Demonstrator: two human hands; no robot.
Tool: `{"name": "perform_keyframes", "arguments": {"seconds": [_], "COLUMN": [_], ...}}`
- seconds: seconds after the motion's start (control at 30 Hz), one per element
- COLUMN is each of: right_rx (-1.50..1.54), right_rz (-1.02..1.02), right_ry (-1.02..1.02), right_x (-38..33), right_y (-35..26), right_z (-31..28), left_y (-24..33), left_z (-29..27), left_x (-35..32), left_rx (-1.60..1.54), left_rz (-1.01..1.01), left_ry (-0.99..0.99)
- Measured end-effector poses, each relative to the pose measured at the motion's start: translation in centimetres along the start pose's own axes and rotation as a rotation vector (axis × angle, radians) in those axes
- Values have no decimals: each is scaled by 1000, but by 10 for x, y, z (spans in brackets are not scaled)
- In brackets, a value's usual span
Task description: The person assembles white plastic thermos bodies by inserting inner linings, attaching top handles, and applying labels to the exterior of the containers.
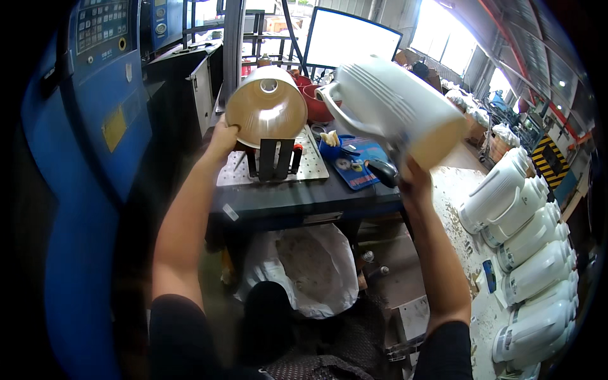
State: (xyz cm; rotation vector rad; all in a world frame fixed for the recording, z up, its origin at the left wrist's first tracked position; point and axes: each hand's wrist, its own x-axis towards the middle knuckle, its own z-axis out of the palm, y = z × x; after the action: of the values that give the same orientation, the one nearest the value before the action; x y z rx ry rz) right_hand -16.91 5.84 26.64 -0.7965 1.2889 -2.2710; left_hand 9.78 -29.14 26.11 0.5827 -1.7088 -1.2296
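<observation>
My left hand (224,139) grips the rim of a hollow jug shell (265,109), fingers curled over its edge. The shell's wide open end faces me, showing a glossy cream inside with a round hole at the far end. It rests at a dark upright bracket (275,159) on a perforated metal plate (311,166). My right hand (415,182) holds a second white jug shell (396,101) by its lower end, up in the air and tilted. That shell has a side handle and ribbed grooves; motion blurs it slightly.
Several white jugs (538,275) stand in a row on the worn table (453,212) at right. A computer mouse (382,172), blue mat (359,166), blue cup (330,149) and monitor (350,39) are ahead. A bag-lined bin (313,266) sits below; a blue machine (95,139) stands left.
</observation>
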Motion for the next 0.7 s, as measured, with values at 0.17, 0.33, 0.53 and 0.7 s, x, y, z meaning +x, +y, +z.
{"name": "perform_keyframes", "arguments": {"seconds": [0.17,0.33,0.53,0.7], "right_rx": [-274,-832,-1187,-1450], "right_rz": [-326,-481,-681,-547], "right_ry": [125,-1,-228,-193], "right_x": [110,103,92,101], "right_y": [81,115,94,91], "right_z": [125,181,174,175], "left_y": [-19,-26,-55,-48], "left_z": [-26,-69,-102,-107], "left_x": [-35,-132,-221,-251], "left_rx": [-714,-233,437,460], "left_rz": [-52,187,271,283], "left_ry": [136,352,466,545]}}
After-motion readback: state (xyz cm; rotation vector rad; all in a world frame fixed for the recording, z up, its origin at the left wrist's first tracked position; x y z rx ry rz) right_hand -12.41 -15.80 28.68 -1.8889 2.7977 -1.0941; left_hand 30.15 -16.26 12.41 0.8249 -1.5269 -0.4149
